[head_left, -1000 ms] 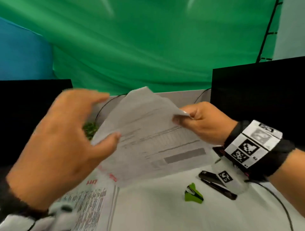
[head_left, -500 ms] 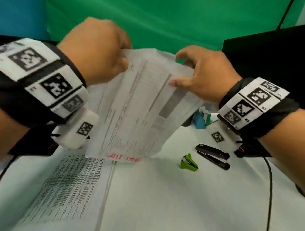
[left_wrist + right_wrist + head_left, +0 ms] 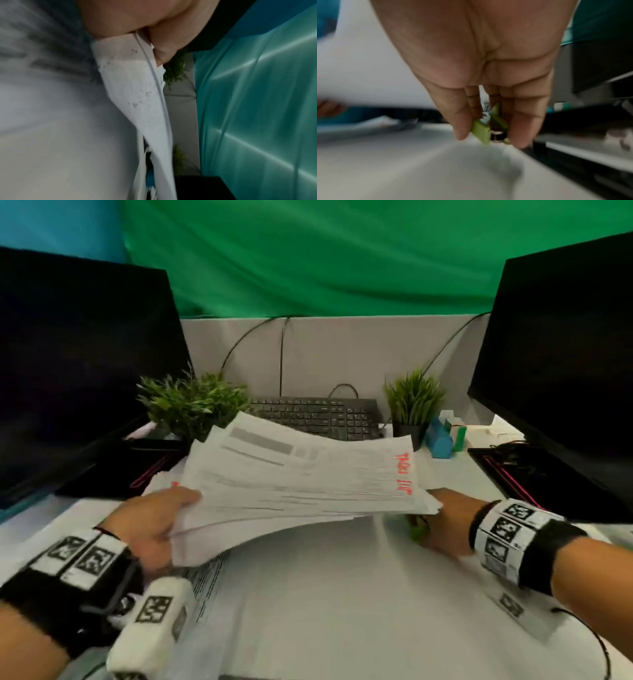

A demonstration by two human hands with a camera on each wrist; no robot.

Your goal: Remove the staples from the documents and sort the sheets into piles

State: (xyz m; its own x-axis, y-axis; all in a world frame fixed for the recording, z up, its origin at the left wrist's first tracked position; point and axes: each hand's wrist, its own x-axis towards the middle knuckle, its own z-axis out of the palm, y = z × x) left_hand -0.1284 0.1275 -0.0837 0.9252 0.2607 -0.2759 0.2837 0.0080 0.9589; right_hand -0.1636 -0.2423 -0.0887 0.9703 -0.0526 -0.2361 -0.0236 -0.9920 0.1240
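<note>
A stapled bundle of printed sheets (image 3: 301, 474) with red handwriting near its right edge hangs nearly flat above the white table (image 3: 342, 611). My left hand (image 3: 178, 508) grips its near left corner, thumb on top; the left wrist view shows the thumb and fingers of my left hand (image 3: 140, 33) pinching that corner of the bundle (image 3: 133, 83). My right hand (image 3: 435, 518) is low on the table under the bundle's right edge, on the green staple remover (image 3: 419, 530). In the right wrist view my right hand (image 3: 491, 138) pinches the staple remover (image 3: 482, 131) between thumb and fingers.
A loose printed sheet (image 3: 209, 580) lies on the table under my left wrist. At the back are a black keyboard (image 3: 315, 416), two potted plants (image 3: 191, 402) (image 3: 412, 402) and a blue box (image 3: 440, 440). Dark monitors (image 3: 75, 364) (image 3: 565, 364) stand on both sides.
The bundle has gone from upright in both hands to nearly flat in the left hand alone. My right hand let go of it and dropped to the green staple remover.
</note>
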